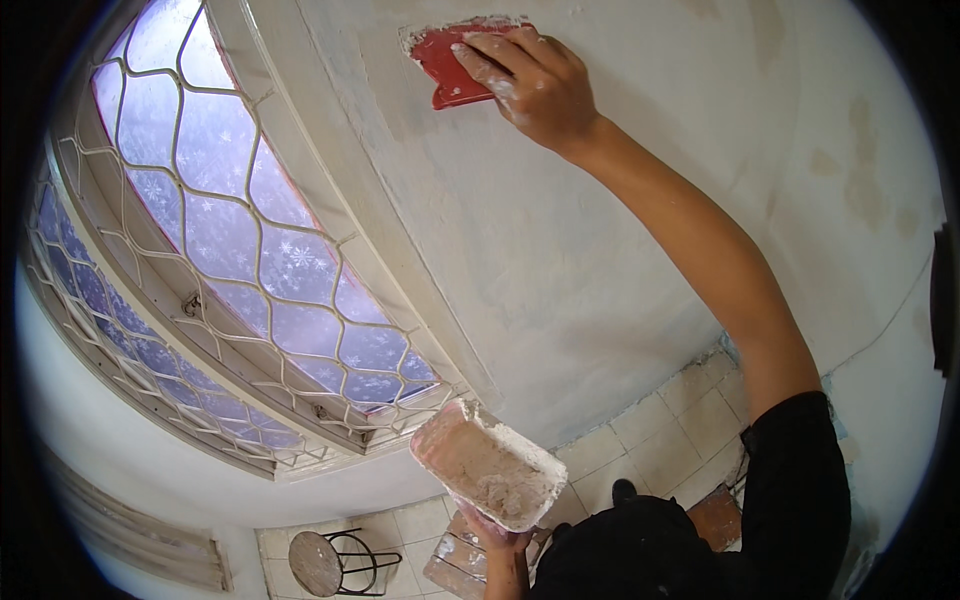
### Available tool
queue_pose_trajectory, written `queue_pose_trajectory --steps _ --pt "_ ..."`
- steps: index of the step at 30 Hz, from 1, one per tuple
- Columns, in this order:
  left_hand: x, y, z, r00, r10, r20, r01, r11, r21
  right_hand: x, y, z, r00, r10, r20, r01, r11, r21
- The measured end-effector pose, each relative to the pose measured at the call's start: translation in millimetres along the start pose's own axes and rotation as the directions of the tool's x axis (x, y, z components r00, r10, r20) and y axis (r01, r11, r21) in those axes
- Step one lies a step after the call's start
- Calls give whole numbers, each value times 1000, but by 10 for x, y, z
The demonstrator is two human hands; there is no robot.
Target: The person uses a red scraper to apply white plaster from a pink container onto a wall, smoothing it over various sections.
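Note:
My right hand point(548, 88) is raised high against the pale wall point(560, 260), its fingers wrapped over a red plaster spreader point(440, 62). White compound crusts the spreader's far edge, which lies on the wall just right of the window frame. White smears also mark my fingers. Low in front of my body, my left hand point(492, 528) supports a rectangular tub point(440, 440) from beneath. Inside the tub sits wet, off-white plaster point(505, 490), and dried residue coats its rim. The tub hides part of the left hand's fingers.
A window point(290, 260) with a curving metal grille point(258, 200) fills the left side. Below are a round stool point(315, 565), a splashed wooden plank surface point(455, 565) and floor tiles point(660, 435). A dark object point(942, 300) is at the right edge; a thin cord point(885, 335) runs along the wall.

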State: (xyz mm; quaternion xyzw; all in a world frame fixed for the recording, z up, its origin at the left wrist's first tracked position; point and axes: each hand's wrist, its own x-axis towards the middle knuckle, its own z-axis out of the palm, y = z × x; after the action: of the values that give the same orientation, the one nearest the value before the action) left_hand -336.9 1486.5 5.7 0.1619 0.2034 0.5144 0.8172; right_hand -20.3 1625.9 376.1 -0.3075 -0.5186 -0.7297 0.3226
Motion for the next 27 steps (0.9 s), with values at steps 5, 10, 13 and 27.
queue_pose_trajectory --steps 5,10,13,27 --pt "12 -30 -34 1000 -23 1 23 999 -29 -466 -385 234 996 -54 68 59 996 -74" --pt "0 -54 -31 1000 -1 -16 0 998 -62 -746 -509 47 982 -19 187 34 996 -77" --pt "-7 -61 -22 1000 20 14 -19 999 -47 -968 -470 -163 964 -51 261 60 998 -25" --pt "-15 -77 -85 1000 6 13 -6 997 -71 -186 62 -522 188 564 804 -902 -225 368"
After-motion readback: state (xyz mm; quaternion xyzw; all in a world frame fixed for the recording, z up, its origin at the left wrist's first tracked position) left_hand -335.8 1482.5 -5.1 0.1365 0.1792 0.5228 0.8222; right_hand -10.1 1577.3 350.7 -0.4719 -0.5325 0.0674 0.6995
